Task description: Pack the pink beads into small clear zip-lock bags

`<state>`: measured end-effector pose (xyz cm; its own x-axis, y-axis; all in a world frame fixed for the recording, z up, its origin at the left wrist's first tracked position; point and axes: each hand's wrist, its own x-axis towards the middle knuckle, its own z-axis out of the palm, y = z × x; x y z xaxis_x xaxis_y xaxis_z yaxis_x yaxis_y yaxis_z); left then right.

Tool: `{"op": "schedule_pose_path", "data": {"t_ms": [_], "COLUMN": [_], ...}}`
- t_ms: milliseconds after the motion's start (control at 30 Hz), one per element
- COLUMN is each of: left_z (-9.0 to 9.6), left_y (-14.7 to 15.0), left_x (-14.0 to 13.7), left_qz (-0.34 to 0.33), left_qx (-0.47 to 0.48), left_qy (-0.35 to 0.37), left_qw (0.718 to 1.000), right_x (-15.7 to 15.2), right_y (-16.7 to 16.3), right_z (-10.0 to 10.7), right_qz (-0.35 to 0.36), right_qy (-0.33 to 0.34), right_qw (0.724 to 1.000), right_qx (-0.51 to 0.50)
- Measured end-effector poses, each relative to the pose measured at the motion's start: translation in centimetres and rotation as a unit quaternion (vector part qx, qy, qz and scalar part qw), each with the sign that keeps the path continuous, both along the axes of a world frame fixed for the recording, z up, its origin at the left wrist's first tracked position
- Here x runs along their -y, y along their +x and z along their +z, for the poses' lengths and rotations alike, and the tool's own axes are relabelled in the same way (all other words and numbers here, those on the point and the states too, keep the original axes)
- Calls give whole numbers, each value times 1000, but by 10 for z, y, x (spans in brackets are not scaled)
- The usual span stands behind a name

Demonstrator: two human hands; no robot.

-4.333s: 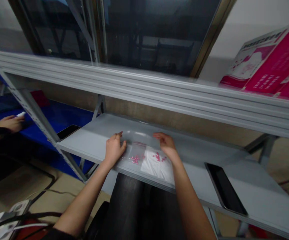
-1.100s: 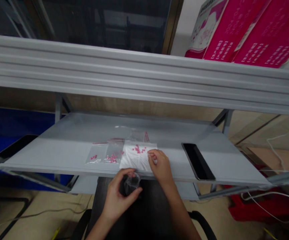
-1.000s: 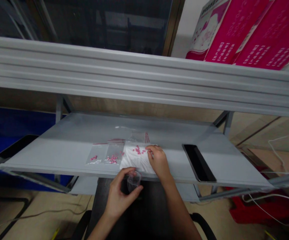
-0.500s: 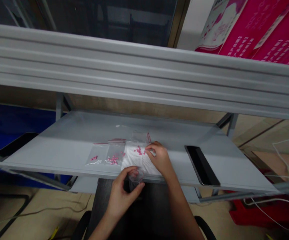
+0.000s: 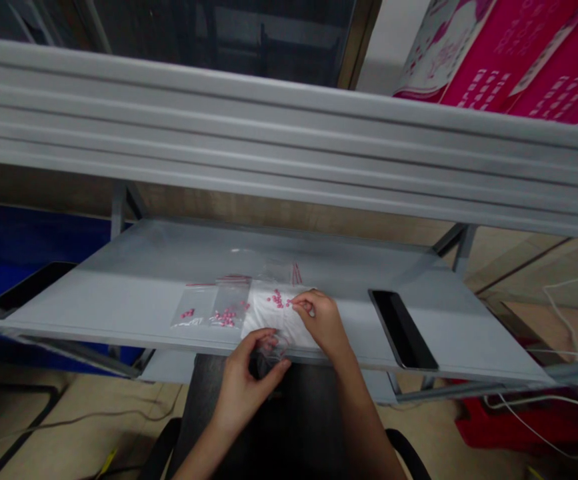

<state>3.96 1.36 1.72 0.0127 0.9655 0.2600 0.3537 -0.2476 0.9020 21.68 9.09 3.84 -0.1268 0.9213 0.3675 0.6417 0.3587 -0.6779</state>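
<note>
Over the near edge of the shelf, my left hand [image 5: 246,377] grips a small clear plastic bag [image 5: 275,348], its mouth spread between thumb and fingers. My right hand [image 5: 319,317] is pinched at the right side of a loose group of small pink beads [image 5: 276,299], which lie on a white sheet [image 5: 259,300]. Whether a bead sits between those fingertips is too small to tell; one lies right beside them. To the left, two clear zip bags rest flat: one [image 5: 226,310] with several pink beads, another [image 5: 189,313] with fewer.
Another clear bag with red stripes [image 5: 296,273] lies behind the white sheet. A dark phone or tablet [image 5: 403,330] rests on the right of the grey shelf [image 5: 159,260]. A thick grey beam [image 5: 269,140] crosses above. Pink boxes [image 5: 533,67] stand top right.
My right fingertips have drawn together into a tighter pinch and moved very slightly right of the beads. My left hand keeps its hold on the bag, almost unmoved.
</note>
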Motion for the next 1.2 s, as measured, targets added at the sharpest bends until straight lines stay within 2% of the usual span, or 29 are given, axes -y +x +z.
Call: {"op": "schedule_pose_path", "data": {"t_ms": [133,267,367,467,567,633,700,733,800,867,933,1067,1200], "left_z": [-1,0,0,0,2,3,3,3,2,0,-1,1,4], "left_y": [-1,-1,-1,-1,0,0,0,0,-1,-1,-1,-1,-1], "left_x": [1,0,0,-1,-2,-2,-1,-1,-1,0,0,0,1], "left_qz": [0,-1,1,3,-1,-8,-13,-13,-11,-6,-2,-2,2], "left_qx": [-4,-2,-1,-1,-2,1,4,4,1,-2,-3,-2,-2], "left_qy": [2,5,5,1,-8,-14,-15,-16,-17,-18,-19,-23,-24], "left_qw": [1000,1000,1000,1000,1000,1000,1000,1000,1000,1000,1000,1000,1000], "right_x": [-15,-20,-20,-10,14,30,39,40,32,17,0,-22,-26], "right_y": [-2,-5,-6,-7,-9,-11,-12,-11,-9,-7,-5,-10,-14], "right_z": [-17,-24,-22,-8,15,30,36,36,27,13,-1,-20,-23], "right_qz": [-30,-45,-47,-33,42,138,193,194,140,50,-2,-25,-27], "right_qy": [2,-2,-5,-4,-12,-38,-61,-64,-45,-15,-2,6,12], "right_qw": [999,998,998,999,999,988,976,975,987,998,1000,999,999], "right_qx": [24,34,30,18,-14,-59,-83,-84,-61,-23,1,31,45]}}
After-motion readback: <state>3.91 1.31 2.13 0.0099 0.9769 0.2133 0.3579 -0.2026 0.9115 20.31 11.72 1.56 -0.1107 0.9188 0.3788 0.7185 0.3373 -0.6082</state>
